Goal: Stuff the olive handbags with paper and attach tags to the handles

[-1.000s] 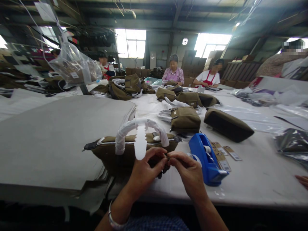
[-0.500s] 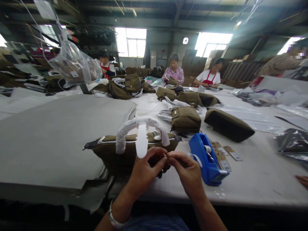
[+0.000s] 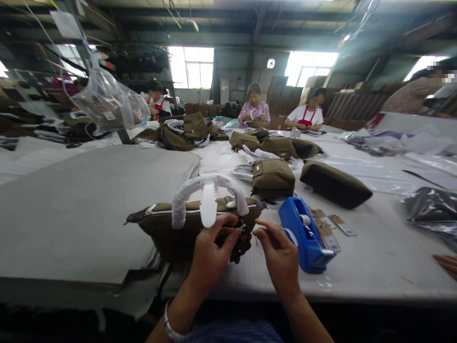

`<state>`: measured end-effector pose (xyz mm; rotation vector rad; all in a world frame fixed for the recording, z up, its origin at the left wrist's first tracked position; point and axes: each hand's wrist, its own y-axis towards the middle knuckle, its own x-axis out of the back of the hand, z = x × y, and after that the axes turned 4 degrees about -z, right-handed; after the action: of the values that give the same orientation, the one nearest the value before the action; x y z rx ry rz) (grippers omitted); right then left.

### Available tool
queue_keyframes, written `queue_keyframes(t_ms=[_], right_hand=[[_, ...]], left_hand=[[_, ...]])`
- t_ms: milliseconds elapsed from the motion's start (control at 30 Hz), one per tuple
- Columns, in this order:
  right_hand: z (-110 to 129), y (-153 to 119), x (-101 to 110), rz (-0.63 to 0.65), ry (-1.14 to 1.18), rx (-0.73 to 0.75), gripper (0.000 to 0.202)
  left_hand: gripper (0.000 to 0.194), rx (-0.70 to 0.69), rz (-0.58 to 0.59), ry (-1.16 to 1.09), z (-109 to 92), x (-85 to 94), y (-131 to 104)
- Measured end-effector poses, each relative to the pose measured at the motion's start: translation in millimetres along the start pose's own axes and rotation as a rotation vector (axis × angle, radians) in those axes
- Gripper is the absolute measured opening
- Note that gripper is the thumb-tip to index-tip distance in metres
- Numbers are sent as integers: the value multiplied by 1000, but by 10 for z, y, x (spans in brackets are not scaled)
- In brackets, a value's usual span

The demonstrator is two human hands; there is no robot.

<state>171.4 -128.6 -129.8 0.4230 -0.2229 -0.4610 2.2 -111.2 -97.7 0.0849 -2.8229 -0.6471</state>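
Olive bag (image 3: pixel 164 233) w/ wrapped handles, upright on surface (image 3: pixel 378 267), just beyond L hand (image 3: pixel 214 247), which pinches dark beaded charm (image 3: pixel 242 244) at bag's R end; R hand (image 3: pixel 278 250) just beside, thumb + forefinger slightly apart, grip unclear.

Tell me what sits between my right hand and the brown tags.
A blue tape dispenser stands between your right hand and the brown tags, as the head view shows.

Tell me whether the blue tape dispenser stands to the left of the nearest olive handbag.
No, the blue tape dispenser stands to the right of that olive handbag, beside the brown tags.
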Motion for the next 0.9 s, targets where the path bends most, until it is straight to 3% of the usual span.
queue_keyframes(t_ms=[133,333,567,767,900], right_hand=[[-148,-169,11,50,-39,-31,16],[-181,-350,-87,161,107,-217,29],[-99,-329,-131,187,178,-278,23],[-3,-266,-161,294,319,-159,19],[-81,-141,12,323,321,-140,32]], left_hand=[[17,-113,-154,270,77,20,-245],[25,-39,-84,362,62,-6,-513],[34,130,-42,323,-32,-65,-410],[29,86,-102,338,-39,-118,-241],[27,91,-32,301,-3,-55,-53]])
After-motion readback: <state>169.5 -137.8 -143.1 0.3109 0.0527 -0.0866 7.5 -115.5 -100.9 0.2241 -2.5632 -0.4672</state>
